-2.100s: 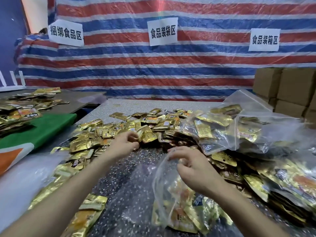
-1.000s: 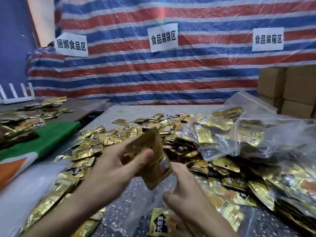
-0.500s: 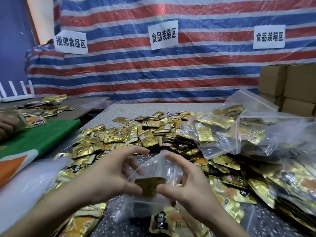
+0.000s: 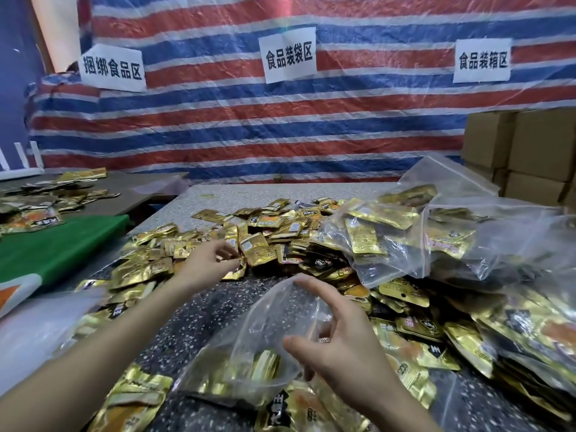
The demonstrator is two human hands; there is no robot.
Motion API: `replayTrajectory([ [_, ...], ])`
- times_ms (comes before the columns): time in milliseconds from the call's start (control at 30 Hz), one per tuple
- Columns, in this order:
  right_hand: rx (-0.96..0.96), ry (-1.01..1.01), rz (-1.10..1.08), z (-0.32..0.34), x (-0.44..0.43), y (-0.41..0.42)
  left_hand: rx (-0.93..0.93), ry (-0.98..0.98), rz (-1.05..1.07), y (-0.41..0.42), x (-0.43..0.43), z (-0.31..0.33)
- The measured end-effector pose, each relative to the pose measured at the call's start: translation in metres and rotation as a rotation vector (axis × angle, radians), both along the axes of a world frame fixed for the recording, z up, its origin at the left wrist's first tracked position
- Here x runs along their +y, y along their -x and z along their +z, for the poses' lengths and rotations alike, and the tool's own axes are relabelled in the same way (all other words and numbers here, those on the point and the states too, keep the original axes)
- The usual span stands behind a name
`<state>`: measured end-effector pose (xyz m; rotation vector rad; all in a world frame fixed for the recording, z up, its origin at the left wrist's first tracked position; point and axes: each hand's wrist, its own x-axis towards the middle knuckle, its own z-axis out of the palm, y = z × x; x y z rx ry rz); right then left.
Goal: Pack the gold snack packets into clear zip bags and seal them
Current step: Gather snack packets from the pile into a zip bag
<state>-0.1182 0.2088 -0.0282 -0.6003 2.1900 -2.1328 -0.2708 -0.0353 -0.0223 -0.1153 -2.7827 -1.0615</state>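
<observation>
The left hand (image 4: 208, 264) reaches out over the speckled grey counter (image 4: 199, 319) into the heap of shiny gold foil snack packets (image 4: 280, 226), its grip pinched on the edge of one gold packet (image 4: 236, 270) at the near rim of the heap. The right hand (image 4: 339, 344) sits nearer the camera and holds up a clear plastic zip bag (image 4: 249, 347); forefinger and thumb are spread, with the thin film of the bag's open mouth caught between the fingertips. Inside that bag, low down, lie a few gold packets (image 4: 265, 364), seen edge-on through the plastic. More gold packets lie loose on the counter under and around the bag and along both forearms. To the right, further clear bags already filled with gold packets (image 4: 436, 241) are piled on top of the heap. Brown cardboard boxes (image 4: 523, 151) are stacked at the far right. A second, darker counter (image 4: 134, 194) at the left carries more packets beside a green sheet (image 4: 56, 244). Behind everything hangs a red, white and blue striped tarpaulin (image 4: 280, 126) bearing three white paper signs (image 4: 290, 59) with black characters.
</observation>
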Motion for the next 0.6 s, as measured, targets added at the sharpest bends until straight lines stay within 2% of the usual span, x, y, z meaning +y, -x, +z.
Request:
replayTrajectory([
  [133,0.037,-0.017,-0.008,0.0,0.002,0.001,0.007,0.456,0.02,0.039,-0.007,-0.031],
  [167,0.052,-0.024,-0.015,-0.001,0.002,0.002,-0.03,0.52,0.023,0.045,-0.009,-0.036],
  [333,0.114,-0.102,-0.053,-0.008,0.002,0.004,-0.166,0.601,0.174,0.059,-0.018,-0.054],
  [533,0.14,-0.113,-0.031,-0.014,-0.001,0.006,-0.211,0.333,0.154,0.033,-0.016,-0.038],
  [600,0.154,-0.121,-0.041,-0.014,-0.002,0.006,-0.2,0.072,0.163,0.017,-0.015,-0.023],
])
